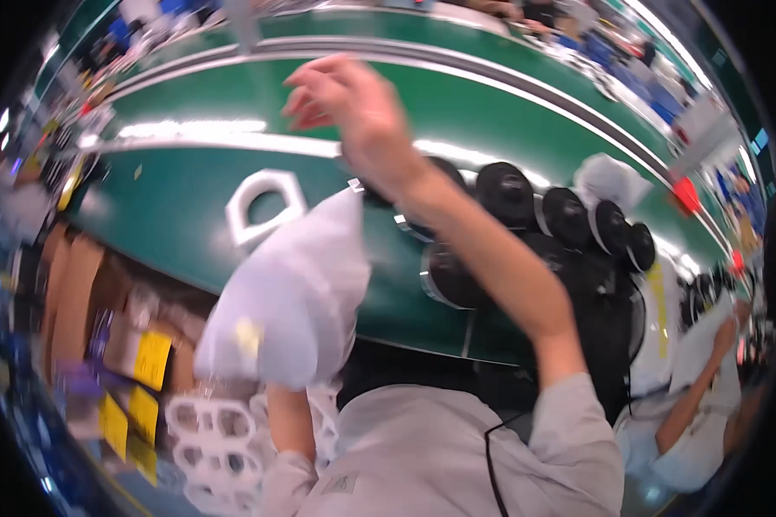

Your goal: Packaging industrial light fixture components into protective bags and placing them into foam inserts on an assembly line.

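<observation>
My right arm reaches far forward across the green bench point(164, 207). At its end my right hand point(345, 99) is raised over the bench, smeared by motion, its fingers loosely bent and apart with nothing seen in them. A white soft bag point(289, 293), pointed at its far end and bulging near me, is held at the bench's front edge by my left hand. That hand's fingers are hidden behind the bag; only my left forearm point(291, 422) shows below. Beyond the bag lies a white foam ring point(295, 200) with angular outer sides and a round hole.
Several black round units point(504, 196) crowd the bench under and right of my right arm. Another white bag point(608, 179) lies behind them. White foam trays with holes point(211, 448) and cardboard boxes with yellow labels point(153, 360) stand low at left. A co-worker's arm point(698, 401) is at right.
</observation>
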Available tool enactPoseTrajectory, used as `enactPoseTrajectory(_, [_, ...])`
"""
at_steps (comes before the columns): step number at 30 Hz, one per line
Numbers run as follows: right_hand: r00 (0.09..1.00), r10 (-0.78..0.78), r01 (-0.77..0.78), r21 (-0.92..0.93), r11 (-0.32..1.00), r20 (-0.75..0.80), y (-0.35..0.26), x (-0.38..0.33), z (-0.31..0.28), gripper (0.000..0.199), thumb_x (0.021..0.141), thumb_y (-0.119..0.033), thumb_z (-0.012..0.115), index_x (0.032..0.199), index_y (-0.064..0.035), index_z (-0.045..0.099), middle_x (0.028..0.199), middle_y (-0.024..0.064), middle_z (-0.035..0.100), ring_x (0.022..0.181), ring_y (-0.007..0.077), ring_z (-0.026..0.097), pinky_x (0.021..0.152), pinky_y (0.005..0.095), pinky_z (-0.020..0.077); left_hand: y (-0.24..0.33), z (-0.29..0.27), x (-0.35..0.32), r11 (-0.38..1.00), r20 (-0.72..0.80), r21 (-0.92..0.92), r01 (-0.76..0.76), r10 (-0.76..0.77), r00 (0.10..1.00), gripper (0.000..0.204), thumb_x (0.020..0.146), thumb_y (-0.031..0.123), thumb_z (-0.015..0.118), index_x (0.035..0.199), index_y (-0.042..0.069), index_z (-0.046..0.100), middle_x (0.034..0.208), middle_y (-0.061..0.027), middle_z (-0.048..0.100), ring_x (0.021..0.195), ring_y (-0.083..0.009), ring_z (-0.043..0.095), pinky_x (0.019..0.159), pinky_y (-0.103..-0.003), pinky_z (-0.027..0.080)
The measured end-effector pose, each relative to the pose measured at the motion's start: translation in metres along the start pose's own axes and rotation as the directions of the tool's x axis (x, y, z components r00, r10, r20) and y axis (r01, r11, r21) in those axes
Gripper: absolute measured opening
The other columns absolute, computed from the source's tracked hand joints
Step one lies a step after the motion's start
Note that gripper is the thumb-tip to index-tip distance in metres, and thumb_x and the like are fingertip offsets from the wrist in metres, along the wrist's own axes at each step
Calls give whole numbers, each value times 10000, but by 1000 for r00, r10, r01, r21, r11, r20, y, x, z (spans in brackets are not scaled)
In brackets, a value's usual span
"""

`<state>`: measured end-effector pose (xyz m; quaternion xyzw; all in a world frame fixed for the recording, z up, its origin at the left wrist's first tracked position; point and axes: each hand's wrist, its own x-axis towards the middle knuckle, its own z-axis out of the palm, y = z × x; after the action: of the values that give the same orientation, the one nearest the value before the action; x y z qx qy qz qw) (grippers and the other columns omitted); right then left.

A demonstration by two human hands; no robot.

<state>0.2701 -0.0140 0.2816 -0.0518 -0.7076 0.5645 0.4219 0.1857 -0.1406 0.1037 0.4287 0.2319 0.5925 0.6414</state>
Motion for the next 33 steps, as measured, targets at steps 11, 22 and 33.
enactPoseTrajectory(11, [718,170,351,-563,748,675,-1,-34,28,1229,533,-331,969,1559,-138,320,1518,298,330,1345,485,424,1107,502,422,95,-62,-44,994,-407,-41,105,-113,906,588,1042,345,580,1527,75,384,1464,-122,529,1264,-232,602,1039,-378,543])
enactPoseTrajectory(22, [976,158,-21,-659,751,149,88,17,48,1109,612,-492,891,1484,-40,375,1382,249,479,1285,408,518,1087,444,443,131,-135,-8,923,-564,385,19,219,796,610,1082,488,418,1431,-3,515,1296,-103,637,1151,-188,635,950,-334,540])
enactPoseTrajectory(33, [878,425,-419,-780,465,-219,145,47,106,1146,548,-625,871,1419,-19,437,1353,361,462,1245,537,504,1020,573,475,121,-191,-5,660,-569,710,245,333,752,868,1048,669,214,1366,-54,576,1301,-200,639,1192,-285,597,1045,-365,447])
